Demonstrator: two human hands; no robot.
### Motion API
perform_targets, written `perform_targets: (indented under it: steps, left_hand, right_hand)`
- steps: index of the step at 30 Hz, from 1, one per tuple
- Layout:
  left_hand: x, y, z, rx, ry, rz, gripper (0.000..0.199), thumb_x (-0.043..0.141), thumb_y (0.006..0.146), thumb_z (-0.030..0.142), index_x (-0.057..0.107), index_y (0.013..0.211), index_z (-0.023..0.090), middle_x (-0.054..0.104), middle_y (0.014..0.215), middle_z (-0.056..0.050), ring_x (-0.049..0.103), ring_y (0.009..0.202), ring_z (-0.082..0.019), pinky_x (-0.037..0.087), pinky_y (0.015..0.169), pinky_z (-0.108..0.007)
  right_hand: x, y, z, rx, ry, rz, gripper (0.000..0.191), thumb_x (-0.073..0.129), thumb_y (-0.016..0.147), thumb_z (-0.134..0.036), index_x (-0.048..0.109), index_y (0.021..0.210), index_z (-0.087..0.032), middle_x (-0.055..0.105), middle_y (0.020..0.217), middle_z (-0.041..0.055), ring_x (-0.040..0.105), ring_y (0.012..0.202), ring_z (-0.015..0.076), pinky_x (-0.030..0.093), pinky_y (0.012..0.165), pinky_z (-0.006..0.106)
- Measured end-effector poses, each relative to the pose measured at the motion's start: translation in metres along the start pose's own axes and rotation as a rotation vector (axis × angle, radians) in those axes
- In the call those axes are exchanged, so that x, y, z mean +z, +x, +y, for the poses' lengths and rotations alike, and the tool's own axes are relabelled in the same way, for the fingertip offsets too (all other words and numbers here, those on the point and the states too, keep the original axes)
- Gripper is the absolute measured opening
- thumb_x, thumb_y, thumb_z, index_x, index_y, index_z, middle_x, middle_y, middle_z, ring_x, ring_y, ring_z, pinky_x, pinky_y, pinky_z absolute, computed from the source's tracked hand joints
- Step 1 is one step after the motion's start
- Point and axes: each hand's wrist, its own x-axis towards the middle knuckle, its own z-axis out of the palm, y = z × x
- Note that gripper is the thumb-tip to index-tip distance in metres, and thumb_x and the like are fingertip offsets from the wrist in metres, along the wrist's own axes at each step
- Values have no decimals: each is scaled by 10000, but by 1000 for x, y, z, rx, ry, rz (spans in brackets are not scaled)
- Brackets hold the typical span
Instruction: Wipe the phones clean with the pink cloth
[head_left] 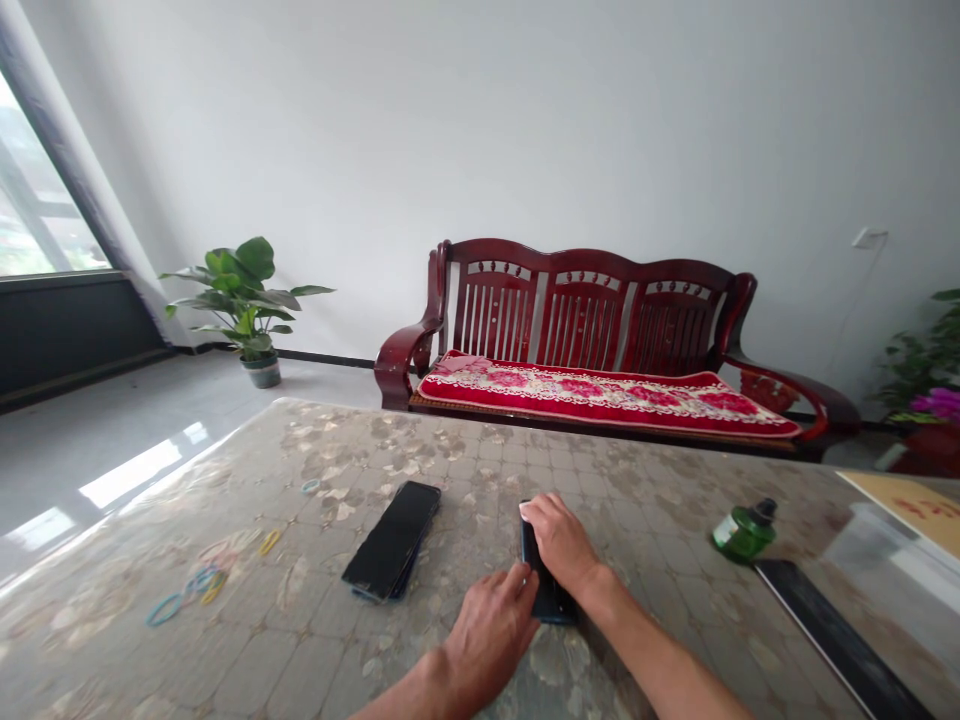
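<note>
A dark smartphone lies on the table in front of me, partly covered by both hands; a blue edge shows at its near end. My right hand reaches over it from the right, fingers curled over its far part. Something small and white shows at those fingertips, too small to name. My left hand has its fingers bent together against the phone's left side. To the left lies another black smartphone, with a blue layer showing beneath it.
Several coloured rubber bands lie on the patterned tablecloth at left. A green bottle, a long black strip and a clear box are at right. Behind stand a wooden bench and a potted plant.
</note>
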Motion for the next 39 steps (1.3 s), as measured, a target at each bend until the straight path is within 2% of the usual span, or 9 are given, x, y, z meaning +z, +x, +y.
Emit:
perform_targets:
  steps: [3, 7, 10, 19, 21, 26, 29, 36, 39]
  left_hand:
    - [0, 0, 0, 0, 3, -1, 257, 549, 945, 214, 548, 1202, 223, 597, 1172, -52, 603, 1047, -221, 487, 929, -314]
    - [2, 0, 0, 14, 0, 24, 317, 550, 943, 205, 518, 1259, 214, 588, 1220, -62, 602, 1069, -224, 484, 941, -313]
    - [2, 0, -1, 6, -16, 0, 340, 545, 940, 197, 499, 1275, 225, 575, 1250, -60, 591, 1105, -220, 473, 963, -313]
    - [-2, 1, 0, -4, -8, 7, 245, 544, 927, 185, 538, 1167, 234, 597, 1160, -34, 612, 1037, -209, 485, 916, -292]
    - [-1, 0, 0, 1, -4, 16, 245, 542, 932, 186, 536, 1173, 229, 596, 1163, -38, 612, 1038, -208, 486, 916, -290]
    - [2, 0, -1, 23, 10, 20, 298, 543, 940, 195, 515, 1236, 219, 584, 1217, -57, 606, 1072, -220, 489, 932, -308]
    - [3, 1, -2, 23, 13, 22, 308, 552, 933, 194, 510, 1238, 210, 585, 1216, -58, 611, 1055, -221, 499, 919, -313]
    - [1, 0, -2, 32, 28, 23, 286, 546, 932, 188, 525, 1216, 213, 595, 1201, -54, 616, 1038, -223, 507, 909, -320]
    - [-1, 1, -1, 26, 29, 17, 318, 555, 927, 194, 516, 1242, 207, 596, 1219, -62, 615, 1053, -226, 508, 917, -319]
  right_hand:
    - [-3, -10, 3, -30, 29, -12, 286, 480, 920, -45, 668, 1043, -222, 660, 1003, 27, 552, 983, 186, 447, 881, 274]
    - [-6, -3, 19, 87, 15, 9, 293, 459, 924, -48, 686, 1002, -214, 667, 971, 40, 562, 960, 200, 453, 869, 294]
    - [-7, -1, 25, 118, -6, 19, 294, 458, 923, -46, 689, 995, -212, 670, 959, 45, 564, 948, 204, 452, 857, 294]
    - [-16, -54, -1, 22, 118, 14, 309, 460, 919, -32, 662, 1046, -228, 651, 984, 27, 558, 957, 187, 453, 863, 280]
    - [-16, -51, 3, 30, 127, 21, 306, 460, 921, -37, 666, 1045, -226, 655, 982, 29, 562, 960, 188, 457, 863, 282]
    - [-11, -19, 19, 105, 57, 33, 316, 462, 908, -25, 692, 1003, -220, 672, 966, 37, 577, 959, 196, 459, 862, 287]
    - [-10, -10, 21, 117, 42, 22, 308, 466, 912, -30, 697, 995, -215, 677, 957, 38, 580, 955, 193, 461, 861, 280]
    - [-15, -44, 9, 7, 151, 62, 299, 474, 913, -32, 681, 1020, -220, 674, 978, 31, 577, 952, 180, 479, 866, 281]
    - [-14, -48, 10, -12, 183, 71, 304, 471, 910, -28, 676, 1037, -212, 673, 984, 40, 577, 959, 192, 489, 868, 302]
